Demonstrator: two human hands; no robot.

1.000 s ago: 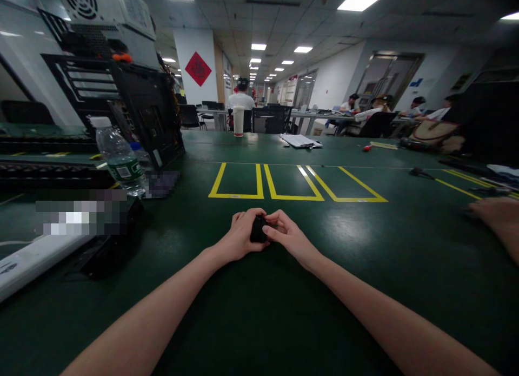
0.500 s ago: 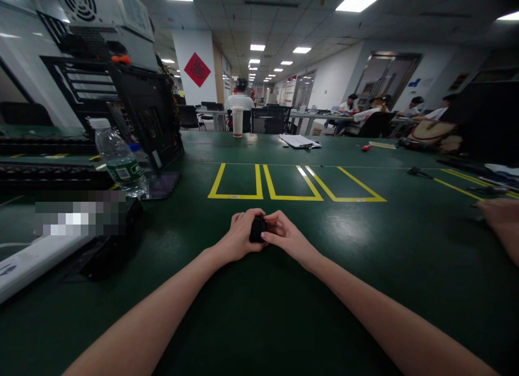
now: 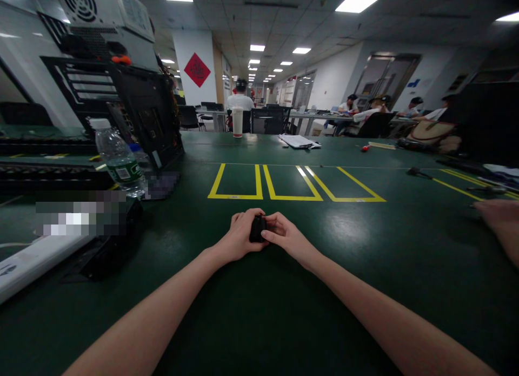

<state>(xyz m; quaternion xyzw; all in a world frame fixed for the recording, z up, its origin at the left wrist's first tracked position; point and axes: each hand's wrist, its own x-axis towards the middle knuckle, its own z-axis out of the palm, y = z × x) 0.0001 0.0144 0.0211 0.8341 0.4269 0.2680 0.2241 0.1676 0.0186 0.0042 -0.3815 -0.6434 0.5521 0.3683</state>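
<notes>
A small black block-like object [image 3: 258,229] is between my two hands, low over the green table [image 3: 251,311]; its exact kind does not show. My left hand [image 3: 241,234] wraps round it from the left, fingers over the top and thumb along the near side. From the right, my right hand [image 3: 286,233] pinches it with thumb and fingers. Part of the object is covered by the fingers. Just beyond my hands, yellow tape outlines [image 3: 235,197] mark the tabletop.
On the left stand a water bottle [image 3: 121,167], a black computer case [image 3: 150,116] and a long white device [image 3: 44,257]. Farther back are a white cup [image 3: 237,123] and a clipboard with papers [image 3: 299,142]. Another person's hand [image 3: 500,219] is at the right edge.
Both hands keep almost the same hold on the black object. The other person's hand at the right edge has shifted slightly left.
</notes>
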